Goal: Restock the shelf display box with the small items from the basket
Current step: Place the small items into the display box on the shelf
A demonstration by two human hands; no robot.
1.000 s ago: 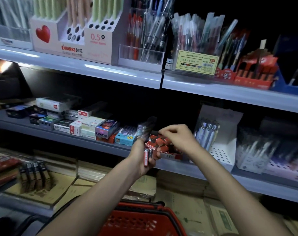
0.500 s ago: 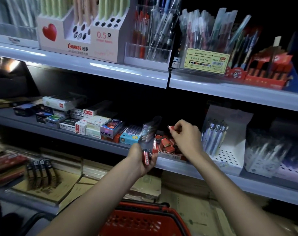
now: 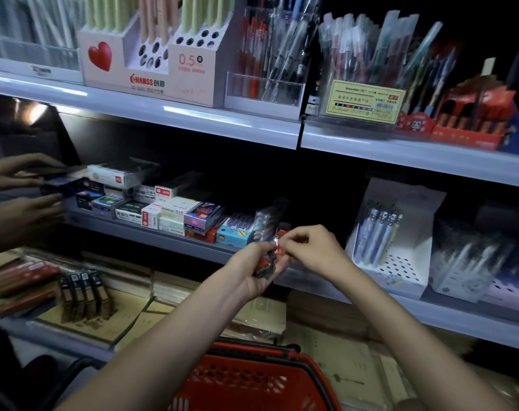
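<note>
My left hand (image 3: 252,269) holds a small bunch of red and black items (image 3: 265,264) in front of the middle shelf. My right hand (image 3: 314,250) has come over to it and pinches one small red item (image 3: 281,247) at the top of the bunch. The display box on the shelf behind my hands is almost wholly hidden by them; only a red corner (image 3: 283,228) shows. The red basket (image 3: 252,381) hangs below my forearms at the bottom of the view.
Small boxes (image 3: 175,212) line the middle shelf edge (image 3: 163,235) left of my hands, white pen displays (image 3: 394,241) stand to the right. Another person's two hands (image 3: 21,188) handle boxes at the far left. Pen holders (image 3: 151,54) fill the upper shelf; notebooks (image 3: 83,295) lie below.
My right hand came back from the display box to my left hand and now pinches an item there. Another person's hands have appeared at the far left.
</note>
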